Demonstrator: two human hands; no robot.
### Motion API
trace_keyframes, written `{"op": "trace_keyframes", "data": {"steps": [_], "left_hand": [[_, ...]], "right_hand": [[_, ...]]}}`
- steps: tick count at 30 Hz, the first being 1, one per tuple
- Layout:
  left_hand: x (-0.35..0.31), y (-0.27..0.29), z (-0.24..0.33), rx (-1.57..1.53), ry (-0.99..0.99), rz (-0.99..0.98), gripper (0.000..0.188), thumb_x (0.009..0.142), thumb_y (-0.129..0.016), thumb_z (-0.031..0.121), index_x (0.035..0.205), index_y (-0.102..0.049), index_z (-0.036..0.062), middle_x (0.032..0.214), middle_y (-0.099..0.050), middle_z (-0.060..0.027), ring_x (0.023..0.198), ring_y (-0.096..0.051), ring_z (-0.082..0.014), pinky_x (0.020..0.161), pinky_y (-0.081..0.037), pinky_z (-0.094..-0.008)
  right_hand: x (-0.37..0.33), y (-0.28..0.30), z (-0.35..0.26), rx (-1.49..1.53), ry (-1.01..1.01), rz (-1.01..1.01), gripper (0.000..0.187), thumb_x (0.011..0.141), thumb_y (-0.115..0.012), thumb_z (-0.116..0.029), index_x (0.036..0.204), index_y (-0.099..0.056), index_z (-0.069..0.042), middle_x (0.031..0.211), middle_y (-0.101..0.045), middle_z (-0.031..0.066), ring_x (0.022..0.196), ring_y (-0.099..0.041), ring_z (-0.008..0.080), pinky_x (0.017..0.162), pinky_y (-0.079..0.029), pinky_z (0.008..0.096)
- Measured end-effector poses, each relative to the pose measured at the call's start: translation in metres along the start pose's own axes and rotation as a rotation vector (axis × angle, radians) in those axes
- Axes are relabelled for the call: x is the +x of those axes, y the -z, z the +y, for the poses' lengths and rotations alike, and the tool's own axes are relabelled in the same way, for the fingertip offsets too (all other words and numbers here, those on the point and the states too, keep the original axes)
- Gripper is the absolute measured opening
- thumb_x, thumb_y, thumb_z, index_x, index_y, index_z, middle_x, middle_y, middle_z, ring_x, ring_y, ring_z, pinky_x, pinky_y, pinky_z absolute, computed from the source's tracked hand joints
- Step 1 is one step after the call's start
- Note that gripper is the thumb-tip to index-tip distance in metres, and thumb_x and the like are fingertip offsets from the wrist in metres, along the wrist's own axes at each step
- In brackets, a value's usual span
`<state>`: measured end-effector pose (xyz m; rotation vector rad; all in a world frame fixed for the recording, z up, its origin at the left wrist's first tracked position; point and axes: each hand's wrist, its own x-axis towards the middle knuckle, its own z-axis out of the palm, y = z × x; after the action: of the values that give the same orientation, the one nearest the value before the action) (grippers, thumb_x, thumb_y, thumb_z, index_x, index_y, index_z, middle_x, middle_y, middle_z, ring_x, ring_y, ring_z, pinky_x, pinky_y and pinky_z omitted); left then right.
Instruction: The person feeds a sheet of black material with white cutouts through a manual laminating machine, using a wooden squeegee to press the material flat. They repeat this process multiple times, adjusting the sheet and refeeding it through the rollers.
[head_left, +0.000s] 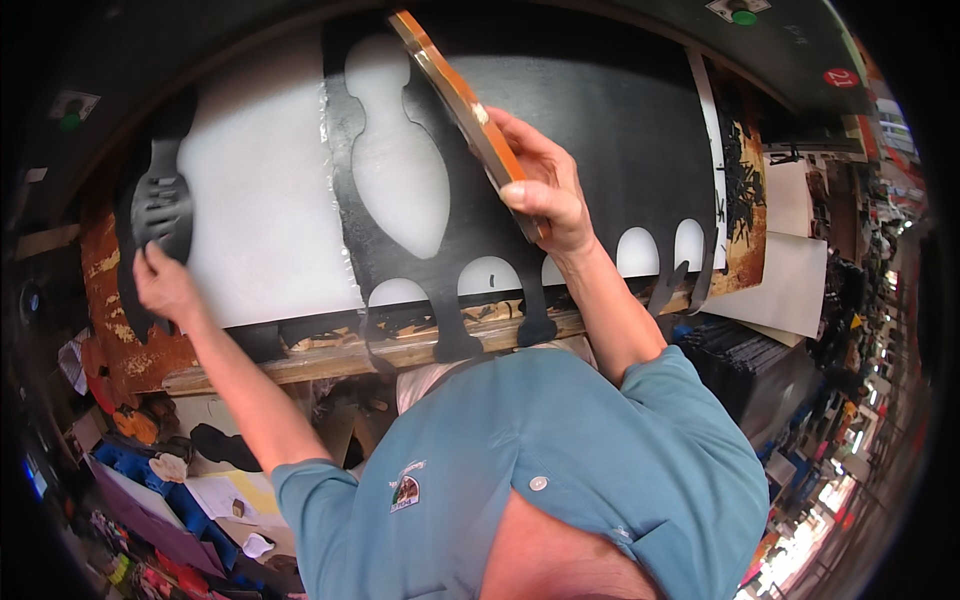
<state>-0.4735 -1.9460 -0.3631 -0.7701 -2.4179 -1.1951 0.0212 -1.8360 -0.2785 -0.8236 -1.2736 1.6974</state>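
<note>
Items on your bench (330, 362): one large black sheet (600, 130) with rounded shapes cut out of it, lying flat over a white board (265, 200); the holes show white through them, and narrow black tabs hang off the sheet's near edge over the wooden rim. No boxes or bins can be made out on the bench itself; down at your lower left, a cluttered heap of blue, white and orange pieces (170, 470) lies below the bench, too jumbled to sort. Your right hand (545, 190) is raised over the middle of the sheet, arm stretched forward from the blue sleeve, fingers clenched around the lower end of a flat orange-edged cutting block (455, 95); the block stands tilted on edge, running up and away to the left from your grip. Your left hand (165, 285) reaches out to the far left, arm nearly straight, its fingers on a separate black cut-out piece (160, 210) with ribbed slots; whether it grips or only presses the piece cannot be told. That piece lies at the white board's left edge, well apart from the block.
</note>
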Motion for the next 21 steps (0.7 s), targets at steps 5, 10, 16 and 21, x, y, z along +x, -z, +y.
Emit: {"op": "trace_keyframes", "data": {"steps": [5,10,16,21], "left_hand": [[0.038,0.008,-0.059,0.202,-0.043,0.068,0.041,0.099,-0.071,0.029,0.131,-0.073,0.0032,0.123,-0.078,-0.0170,0.113,-0.073,-0.0362,0.099,-0.055,-0.0418],[0.004,0.011,-0.025,0.568,-0.235,0.156,0.044,0.097,-0.073,0.028,0.136,-0.072,0.0082,0.133,-0.073,-0.0144,0.121,-0.067,-0.0366,0.105,-0.052,-0.0423],[-0.100,0.046,0.082,-0.349,-0.122,-0.360,0.029,0.110,-0.064,0.023,0.126,-0.076,0.0011,0.123,-0.077,-0.0117,0.109,-0.070,-0.0195,0.095,-0.055,-0.0334],[-0.249,0.108,0.155,-0.750,-0.482,-0.827,0.006,0.091,-0.076,0.000,0.096,-0.075,0.0021,0.089,-0.075,-0.0124,0.078,-0.071,-0.0303,0.072,-0.055,-0.0381]], "right_hand": [[-0.018,0.013,-0.003,-0.632,0.256,0.063,0.089,0.062,-0.088,-0.025,0.144,-0.064,0.001,0.160,-0.042,0.0306,0.144,-0.050,0.0381,0.121,-0.042,0.0442],[-0.013,0.007,0.018,-1.197,0.393,0.064,0.083,0.061,-0.082,-0.025,0.139,-0.066,0.000,0.157,-0.037,0.0362,0.133,-0.048,0.0516,0.113,-0.046,0.0535],[-0.016,0.014,0.028,-1.234,0.447,0.082,0.085,0.067,-0.088,-0.029,0.141,-0.063,0.002,0.159,-0.037,0.0373,0.133,-0.049,0.0511,0.113,-0.046,0.0543],[-0.030,0.015,0.039,-1.136,0.504,0.213,0.081,0.076,-0.089,-0.037,0.140,-0.062,0.004,0.157,-0.042,0.0355,0.135,-0.050,0.0486,0.114,-0.045,0.0533]]}}
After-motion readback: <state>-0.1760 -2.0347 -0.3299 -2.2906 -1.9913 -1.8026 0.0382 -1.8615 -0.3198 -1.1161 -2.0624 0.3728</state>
